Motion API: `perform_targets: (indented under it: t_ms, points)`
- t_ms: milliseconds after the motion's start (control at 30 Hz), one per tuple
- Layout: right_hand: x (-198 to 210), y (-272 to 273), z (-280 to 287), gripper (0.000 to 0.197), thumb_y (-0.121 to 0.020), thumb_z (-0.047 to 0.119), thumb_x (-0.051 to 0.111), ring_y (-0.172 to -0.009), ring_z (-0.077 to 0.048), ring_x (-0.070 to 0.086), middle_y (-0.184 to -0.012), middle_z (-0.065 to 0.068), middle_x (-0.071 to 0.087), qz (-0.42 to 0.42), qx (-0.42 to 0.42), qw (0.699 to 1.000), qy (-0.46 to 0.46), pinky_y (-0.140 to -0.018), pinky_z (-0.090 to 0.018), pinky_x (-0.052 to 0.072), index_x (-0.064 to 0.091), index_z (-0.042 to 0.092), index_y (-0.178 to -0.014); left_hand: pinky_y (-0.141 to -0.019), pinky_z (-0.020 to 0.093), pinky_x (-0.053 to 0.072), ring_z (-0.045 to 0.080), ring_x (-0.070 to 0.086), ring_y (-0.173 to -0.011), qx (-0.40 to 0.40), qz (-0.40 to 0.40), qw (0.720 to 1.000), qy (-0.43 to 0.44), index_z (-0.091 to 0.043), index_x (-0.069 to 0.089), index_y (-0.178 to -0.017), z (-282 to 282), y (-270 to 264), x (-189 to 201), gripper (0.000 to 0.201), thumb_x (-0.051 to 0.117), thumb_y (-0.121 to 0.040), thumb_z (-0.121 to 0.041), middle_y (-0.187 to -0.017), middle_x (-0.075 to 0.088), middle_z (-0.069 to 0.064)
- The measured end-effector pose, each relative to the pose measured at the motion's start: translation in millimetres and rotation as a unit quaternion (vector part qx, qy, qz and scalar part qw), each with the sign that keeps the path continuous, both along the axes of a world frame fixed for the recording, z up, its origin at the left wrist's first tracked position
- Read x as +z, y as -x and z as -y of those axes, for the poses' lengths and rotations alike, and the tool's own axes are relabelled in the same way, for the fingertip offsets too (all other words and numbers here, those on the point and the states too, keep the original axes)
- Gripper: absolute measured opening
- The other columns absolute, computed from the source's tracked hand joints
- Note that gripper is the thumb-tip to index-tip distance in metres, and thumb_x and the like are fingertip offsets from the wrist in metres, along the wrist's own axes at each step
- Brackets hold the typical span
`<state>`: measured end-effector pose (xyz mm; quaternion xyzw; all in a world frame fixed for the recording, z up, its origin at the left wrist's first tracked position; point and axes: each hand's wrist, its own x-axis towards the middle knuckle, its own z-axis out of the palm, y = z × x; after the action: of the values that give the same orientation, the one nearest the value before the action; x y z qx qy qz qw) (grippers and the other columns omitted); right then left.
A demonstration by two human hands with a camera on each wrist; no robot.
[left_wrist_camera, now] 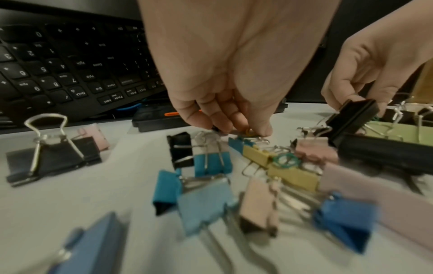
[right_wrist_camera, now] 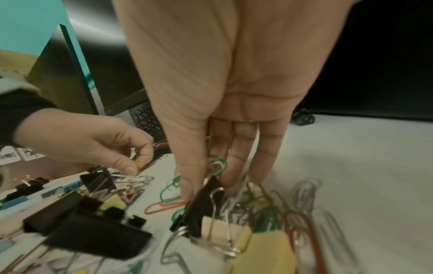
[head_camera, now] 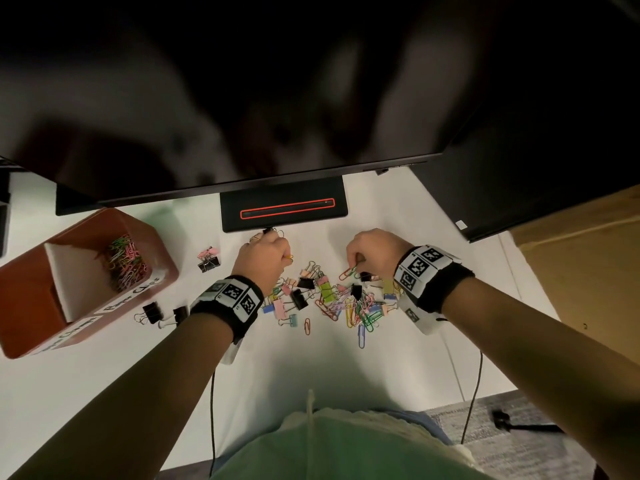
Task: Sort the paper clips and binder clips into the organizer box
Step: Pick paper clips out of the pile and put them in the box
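A mixed pile of coloured paper clips and binder clips [head_camera: 332, 299] lies mid-table between my hands. My left hand [head_camera: 287, 257] hovers at the pile's far left edge. Its thumb and forefinger pinch a small yellow paper clip [left_wrist_camera: 249, 131]; something dark shows under its curled fingers. At the pile's far right, my right hand [head_camera: 355, 266] pinches a green paper clip [right_wrist_camera: 218, 165] just above a black binder clip [right_wrist_camera: 203, 204]. The brown organizer box [head_camera: 27, 306] stands at the left, with paper clips [head_camera: 126, 261] in its far compartment.
Black binder clips [head_camera: 150, 311] lie near the box, and a pink and a black one [head_camera: 209, 259] sit left of my left hand. The monitor base [head_camera: 284, 206] stands behind the pile, a keyboard [left_wrist_camera: 58, 70] sits beyond. A cardboard box [head_camera: 581, 258] is at the right.
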<state>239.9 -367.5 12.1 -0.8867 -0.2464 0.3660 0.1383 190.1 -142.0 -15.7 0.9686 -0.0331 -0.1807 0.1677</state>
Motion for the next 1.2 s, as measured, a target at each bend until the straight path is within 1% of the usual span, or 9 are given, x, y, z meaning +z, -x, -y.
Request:
perform_targets:
  t_ms: [100,200,367,533,767,900,1000,1133,1200]
  points:
    - [-2,-2,16,0.013,-0.082,0.007,0.061,-0.087,-0.017,0.057,-0.098,-0.001,0.061,0.015,-0.023,1.000,-0.010,-0.078,-0.026,0.047,0.070,0.016,-0.087,-0.083,0.035,0.041,0.023,0.052,-0.093,-0.004,0.009,1.000,0.000,-0.013,0.059,-0.093,-2,6,5,0.013,0.053,-0.090,-0.025,-0.095,0.059,0.004]
    - [-5,-2,25,0.010,-0.081,0.012,0.065,-0.093,-0.020,0.058,-0.102,0.002,0.059,0.042,-0.028,0.999,-0.018,-0.083,-0.034,0.051,0.070,0.021,-0.083,-0.078,0.031,0.045,0.019,0.053,-0.085,0.048,0.042,0.995,0.080,-0.013,0.060,-0.092,-11,10,19,0.008,0.059,-0.087,-0.019,-0.088,0.058,0.001]
    - [-9,8,16,0.008,-0.079,0.015,0.069,-0.104,-0.019,0.050,-0.113,0.003,0.056,0.066,0.059,0.996,-0.022,-0.092,-0.034,0.043,0.072,0.020,-0.084,-0.070,0.021,0.043,0.013,0.055,-0.075,0.055,0.015,0.987,0.148,-0.016,0.063,-0.096,-28,29,36,0.014,0.066,-0.082,-0.014,-0.083,0.056,-0.001]
    - [-16,13,-1,0.011,-0.083,0.014,0.066,-0.105,-0.022,0.052,-0.107,-0.003,0.063,0.034,0.072,0.996,-0.030,-0.092,-0.034,0.043,0.071,0.014,-0.093,-0.070,0.027,0.049,0.014,0.056,-0.069,0.063,-0.024,0.993,0.102,-0.013,0.069,-0.096,-29,57,21,0.016,0.069,-0.080,-0.017,-0.081,0.057,0.001]
    - [-9,12,-13,0.023,-0.085,0.014,0.061,-0.099,-0.023,0.057,-0.105,-0.005,0.065,-0.006,0.038,0.999,-0.007,-0.082,-0.028,0.042,0.061,0.014,-0.109,-0.077,0.038,0.051,0.026,0.059,-0.084,0.077,-0.024,0.996,0.034,-0.011,0.068,-0.095,-18,55,12,0.015,0.064,-0.083,-0.020,-0.092,0.060,0.008]
    - [-9,12,-18,0.019,-0.087,0.020,0.060,-0.101,-0.023,0.057,-0.107,-0.005,0.064,-0.006,0.055,0.998,0.016,-0.083,-0.029,0.044,0.066,0.014,-0.104,-0.082,0.041,0.050,0.026,0.058,-0.089,0.090,-0.073,0.993,0.039,-0.012,0.067,-0.097,-23,45,14,0.016,0.064,-0.083,-0.020,-0.095,0.057,0.008]
    - [-10,11,-16,0.018,-0.087,0.020,0.060,-0.098,-0.024,0.057,-0.105,-0.006,0.060,0.000,0.043,0.999,0.000,-0.080,-0.026,0.040,0.066,0.011,-0.102,-0.081,0.038,0.050,0.024,0.058,-0.087,0.102,-0.081,0.990,0.050,-0.010,0.068,-0.098,-28,42,14,0.018,0.066,-0.082,-0.019,-0.089,0.052,0.004]
    - [-2,0,-3,0.014,-0.085,0.019,0.064,-0.088,-0.021,0.059,-0.098,-0.006,0.063,0.040,-0.026,0.997,-0.059,-0.077,-0.026,0.043,0.068,0.011,-0.095,-0.070,0.025,0.040,0.016,0.052,-0.076,0.132,-0.061,0.985,0.091,-0.009,0.068,-0.087,-36,42,18,0.012,0.070,-0.079,-0.017,-0.083,0.052,0.002]
    - [3,-7,6,0.011,-0.084,0.019,0.065,-0.085,-0.018,0.058,-0.095,-0.004,0.065,0.067,-0.048,0.994,-0.068,-0.075,-0.025,0.043,0.068,0.012,-0.092,-0.069,0.026,0.042,0.015,0.051,-0.072,0.134,-0.054,0.985,0.099,-0.009,0.068,-0.082,-41,42,18,0.008,0.071,-0.078,-0.016,-0.082,0.053,0.002]
